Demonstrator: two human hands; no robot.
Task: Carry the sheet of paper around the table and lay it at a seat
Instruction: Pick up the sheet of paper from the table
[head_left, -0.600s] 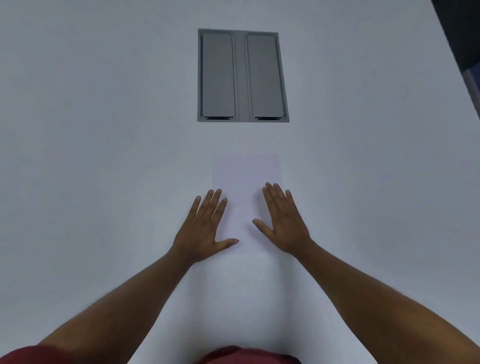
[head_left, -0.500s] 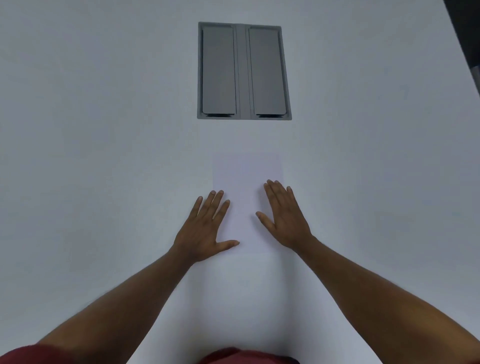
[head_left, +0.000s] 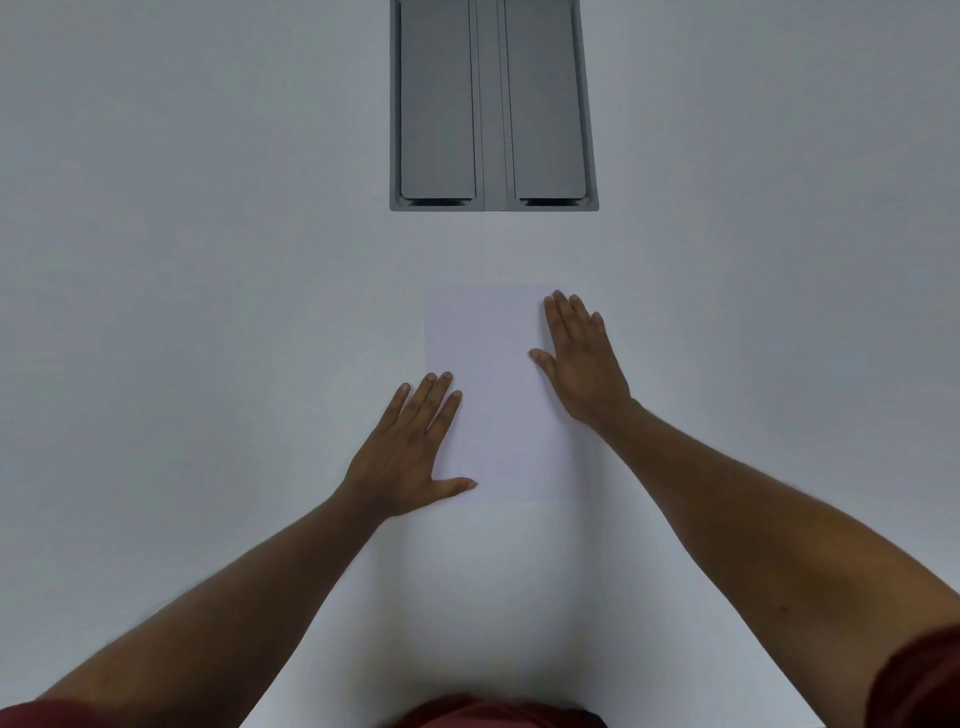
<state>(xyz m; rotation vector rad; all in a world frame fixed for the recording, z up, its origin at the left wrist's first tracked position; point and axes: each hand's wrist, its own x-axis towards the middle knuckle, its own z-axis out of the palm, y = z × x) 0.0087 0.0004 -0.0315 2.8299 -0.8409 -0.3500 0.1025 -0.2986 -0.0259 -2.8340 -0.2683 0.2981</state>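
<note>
A pale sheet of paper lies flat on the white table, straight in front of me. My left hand rests flat with straight fingers on the sheet's lower left part, thumb spread across its near edge. My right hand lies flat on the sheet's upper right edge, fingers straight and reaching almost to the far corner. Neither hand curls round the paper.
A grey double-lid cable box is set into the table beyond the sheet. Dark red clothing shows at the bottom edge, where the table's near edge meets my body.
My right hand has slid forward along the sheet's right edge toward the far corner. My left hand has stayed at the lower left. The view has tilted down a little.
</note>
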